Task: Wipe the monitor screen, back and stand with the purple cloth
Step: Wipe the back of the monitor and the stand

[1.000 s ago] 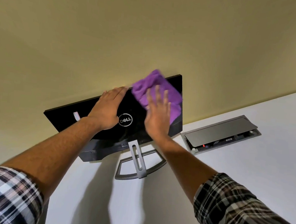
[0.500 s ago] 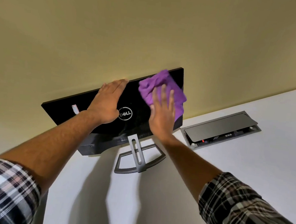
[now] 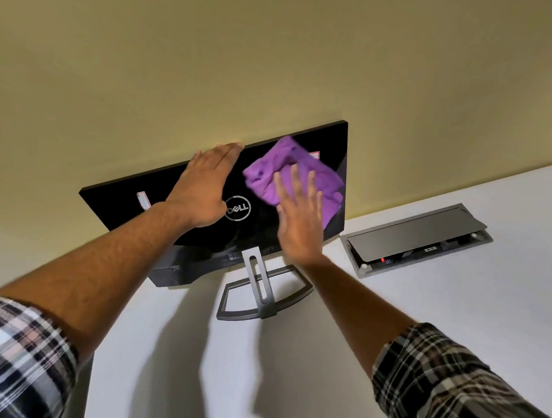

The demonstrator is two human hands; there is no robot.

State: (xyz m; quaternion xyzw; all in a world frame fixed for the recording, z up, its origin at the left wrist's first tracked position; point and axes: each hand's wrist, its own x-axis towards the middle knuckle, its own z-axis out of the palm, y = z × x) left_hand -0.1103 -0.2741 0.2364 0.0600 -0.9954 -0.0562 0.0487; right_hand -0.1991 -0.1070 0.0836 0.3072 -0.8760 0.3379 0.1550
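Observation:
The black monitor (image 3: 123,207) stands on a white desk with its glossy back and round logo facing me, the screen toward the wall. Its grey stand (image 3: 261,295) rests on the desk below. My left hand (image 3: 204,188) lies flat on the back near the top edge, fingers straight. My right hand (image 3: 299,217) presses the crumpled purple cloth (image 3: 291,173) against the right half of the back with spread, straight fingers. The cloth reaches close to the monitor's right edge.
A grey cable box with its lid raised (image 3: 416,239) is set into the white desk (image 3: 460,311) to the right of the monitor. A yellowish wall (image 3: 282,57) stands right behind the monitor.
My right hand and the cloth have slid a little to the right across the monitor's back. My left hand has kept its place near the top edge.

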